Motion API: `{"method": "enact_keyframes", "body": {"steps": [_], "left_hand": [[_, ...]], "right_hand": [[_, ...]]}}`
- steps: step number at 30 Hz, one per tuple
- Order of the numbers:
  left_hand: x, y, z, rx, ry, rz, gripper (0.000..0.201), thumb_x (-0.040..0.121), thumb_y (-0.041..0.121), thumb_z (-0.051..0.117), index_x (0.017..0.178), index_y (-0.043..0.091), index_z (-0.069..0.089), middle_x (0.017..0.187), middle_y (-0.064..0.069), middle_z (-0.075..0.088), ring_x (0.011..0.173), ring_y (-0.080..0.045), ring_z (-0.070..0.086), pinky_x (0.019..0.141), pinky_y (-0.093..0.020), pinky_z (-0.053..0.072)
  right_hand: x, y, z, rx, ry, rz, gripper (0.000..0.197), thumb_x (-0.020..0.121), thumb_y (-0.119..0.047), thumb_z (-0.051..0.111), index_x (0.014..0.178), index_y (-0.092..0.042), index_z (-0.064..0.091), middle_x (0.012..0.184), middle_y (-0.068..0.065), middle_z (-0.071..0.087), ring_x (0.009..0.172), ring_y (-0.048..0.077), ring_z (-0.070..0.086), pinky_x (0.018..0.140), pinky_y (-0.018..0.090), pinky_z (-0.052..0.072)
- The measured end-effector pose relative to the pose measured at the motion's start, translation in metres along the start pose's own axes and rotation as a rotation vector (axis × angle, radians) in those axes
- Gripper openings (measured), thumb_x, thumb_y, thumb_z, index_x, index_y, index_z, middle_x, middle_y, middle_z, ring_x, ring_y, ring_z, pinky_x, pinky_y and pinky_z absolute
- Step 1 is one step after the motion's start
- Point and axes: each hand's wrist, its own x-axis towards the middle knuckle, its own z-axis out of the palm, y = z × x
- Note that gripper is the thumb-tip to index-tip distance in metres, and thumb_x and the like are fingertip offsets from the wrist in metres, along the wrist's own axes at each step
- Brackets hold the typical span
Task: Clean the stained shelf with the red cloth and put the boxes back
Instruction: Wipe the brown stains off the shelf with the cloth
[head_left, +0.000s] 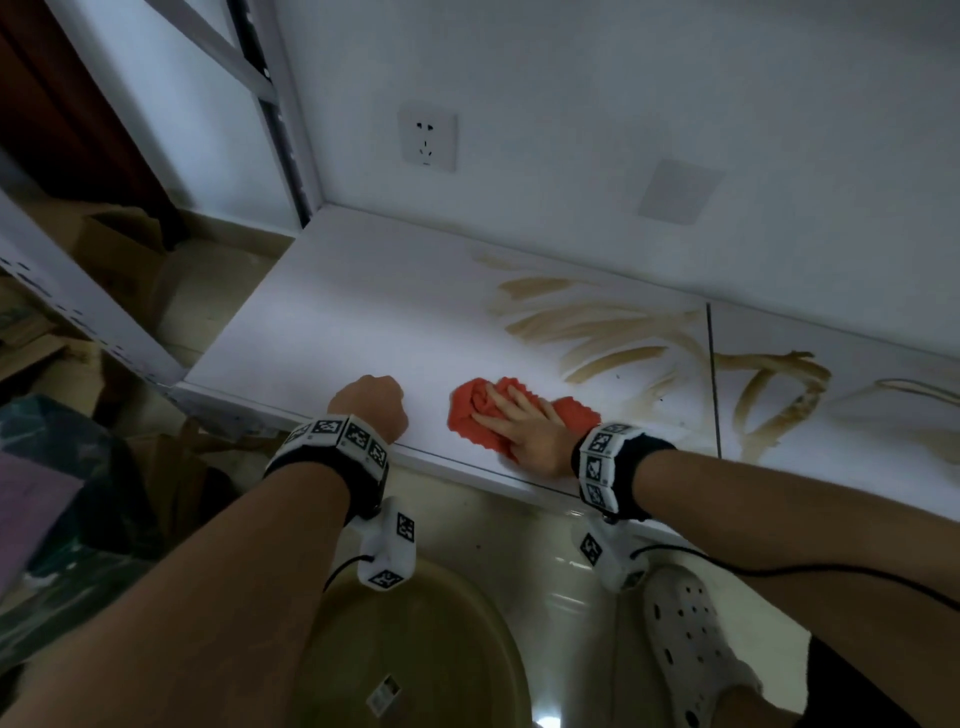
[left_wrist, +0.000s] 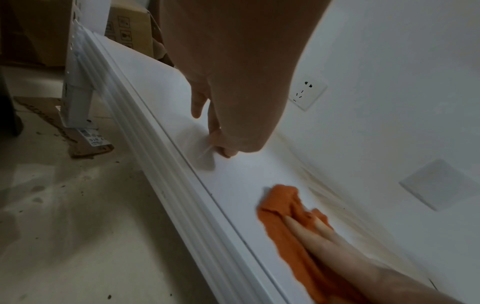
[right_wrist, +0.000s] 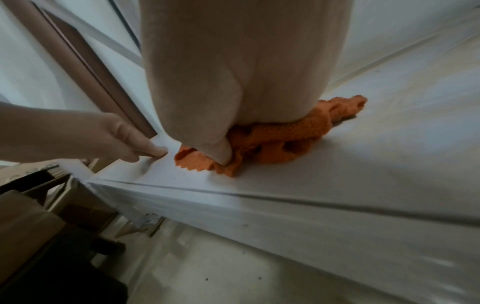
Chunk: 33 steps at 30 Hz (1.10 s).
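Most brown stains lie far-right of my flat right hand pressing the red cloth on the shelf; I judge the bunched cloth may smear them, left hand fisted, holding nothing.

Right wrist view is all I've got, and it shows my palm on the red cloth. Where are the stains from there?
Observer: In the head view, brown streaks lie on the shelf to the right of and behind the red cloth under your right hand.
Operator: Is the part left of the cloth stained?
Observer: No marks show there. Your left hand rests on it as a fist near the front edge.
Operator: Any boxes back on the shelf?
Observer: None in view. A cardboard box sits on the floor beyond the shelf's left end.
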Motion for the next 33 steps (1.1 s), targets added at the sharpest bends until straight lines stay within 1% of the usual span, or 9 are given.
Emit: {"method": "enact_keyframes", "body": {"steps": [3,8,11,16,21,25,29,31,33], "left_hand": [[-0.003,0.0,0.001,0.006,0.0,-0.014,0.043,0.088,0.011,0.041,0.13,0.013,0.053,0.139,-0.006,0.051,0.123,-0.025,0.052,0.1,-0.033,0.043],[-0.006,-0.005,-0.001,0.036,-0.001,0.05,0.042,0.087,0.009,0.039,0.127,0.011,0.053,0.139,-0.006,0.05,0.122,-0.026,0.051,0.1,-0.035,0.043],[-0.006,-0.005,0.0,0.07,0.013,0.089,0.046,0.09,0.007,0.036,0.134,0.012,0.049,0.145,-0.006,0.043,0.13,-0.025,0.044,0.107,-0.037,0.04],[-0.004,-0.007,0.003,0.053,0.001,0.098,0.047,0.091,0.006,0.035,0.137,0.011,0.044,0.144,-0.008,0.044,0.129,-0.026,0.045,0.107,-0.036,0.039],[-0.003,-0.005,0.006,0.045,-0.006,0.086,0.047,0.09,0.007,0.035,0.135,0.01,0.046,0.144,-0.008,0.044,0.127,-0.027,0.046,0.106,-0.037,0.04],[-0.005,-0.001,0.006,0.108,-0.015,0.065,0.051,0.09,0.008,0.034,0.141,0.009,0.039,0.147,-0.009,0.04,0.129,-0.026,0.045,0.107,-0.039,0.039],[-0.011,0.003,0.004,0.085,0.033,0.079,0.03,0.094,0.014,0.035,0.118,0.005,0.05,0.123,-0.013,0.053,0.113,-0.029,0.055,0.096,-0.041,0.047],[-0.012,0.004,0.001,0.087,0.014,0.064,0.031,0.093,0.011,0.037,0.121,0.004,0.047,0.124,-0.013,0.053,0.115,-0.029,0.054,0.097,-0.04,0.046],[-0.011,0.003,0.0,0.092,-0.01,0.056,0.042,0.091,0.008,0.036,0.133,0.007,0.042,0.135,-0.011,0.048,0.123,-0.027,0.049,0.103,-0.039,0.043]], "right_hand": [[0.01,-0.016,0.001,0.005,-0.008,-0.061,0.063,0.098,-0.02,0.041,0.15,-0.036,0.01,0.158,-0.006,-0.018,0.146,0.02,-0.016,0.116,0.048,-0.008],[0.04,-0.025,-0.014,0.006,0.031,-0.03,0.065,0.096,-0.021,0.043,0.15,-0.037,0.011,0.158,-0.006,-0.015,0.147,0.02,-0.013,0.117,0.047,-0.005],[0.044,-0.013,-0.021,0.025,0.062,0.023,0.066,0.095,-0.021,0.042,0.15,-0.035,0.009,0.159,-0.004,-0.013,0.147,0.022,-0.01,0.118,0.047,-0.002],[0.016,0.022,-0.017,0.034,0.049,0.111,0.066,0.096,-0.021,0.041,0.151,-0.033,0.004,0.158,-0.001,-0.016,0.147,0.024,-0.012,0.118,0.047,-0.002],[-0.01,0.014,0.005,-0.017,0.005,0.034,0.066,0.098,-0.027,0.042,0.151,-0.034,0.004,0.158,-0.001,-0.019,0.146,0.024,-0.015,0.117,0.049,-0.004],[0.002,-0.019,0.007,-0.019,-0.015,-0.065,0.065,0.097,-0.015,0.038,0.15,-0.035,0.006,0.157,-0.005,-0.019,0.146,0.021,-0.016,0.116,0.047,-0.008],[0.031,-0.044,0.001,-0.049,0.047,-0.066,0.058,0.1,-0.026,0.034,0.151,-0.035,0.007,0.158,-0.005,-0.017,0.147,0.021,-0.014,0.116,0.048,-0.006],[0.039,-0.044,-0.004,-0.038,0.07,-0.067,0.055,0.101,-0.028,0.03,0.151,-0.034,0.008,0.159,-0.006,-0.015,0.147,0.02,-0.012,0.117,0.047,-0.006],[0.039,-0.035,-0.007,-0.022,0.076,-0.073,0.053,0.102,-0.03,0.028,0.151,-0.034,0.008,0.159,-0.005,-0.014,0.147,0.019,-0.012,0.117,0.046,-0.005]]}}
